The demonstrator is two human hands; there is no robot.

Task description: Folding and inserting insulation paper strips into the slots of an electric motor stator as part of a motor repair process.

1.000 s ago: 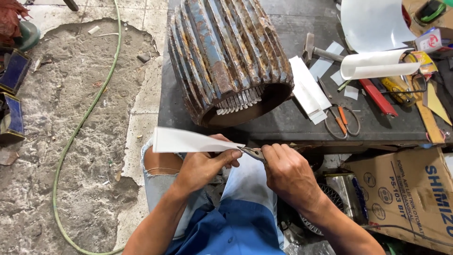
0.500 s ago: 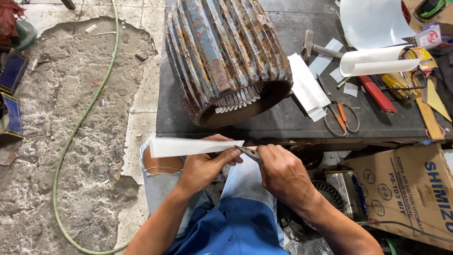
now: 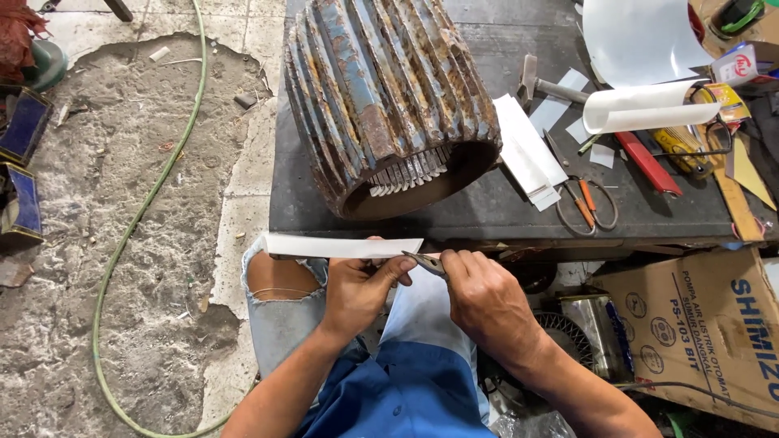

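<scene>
Holding a long white paper strip level above the lap, the left hand closes its fingers around the strip's right end from below, while the right hand is wrapped shut on a pair of scissors whose tips meet that same end. The step in hand looks like trimming or snipping the strip's end; carrying it on would call for the left hand to keep the paper taut and flat and for the blades to stay square across the narrow width, since a tilt would leave a slanted edge. The strip's long axis runs left to right, parallel to the near edge of the worktop, with its free end pointing away to the left of both hands and past the torn knee of the jeans. Just beyond the hands, on the worktop, sits a rusty finned motor housing lying on its side, its open mouth turned toward the hands and white slips showing in its inner slots. To the right of it, farther from the hands, lie a stack of cut white strips, an orange-handled pair of scissors, a hammer and a rolled white sheet. Low to the right of the right hand stands a cardboard box; far to the left a green hose curves across the concrete floor.
</scene>
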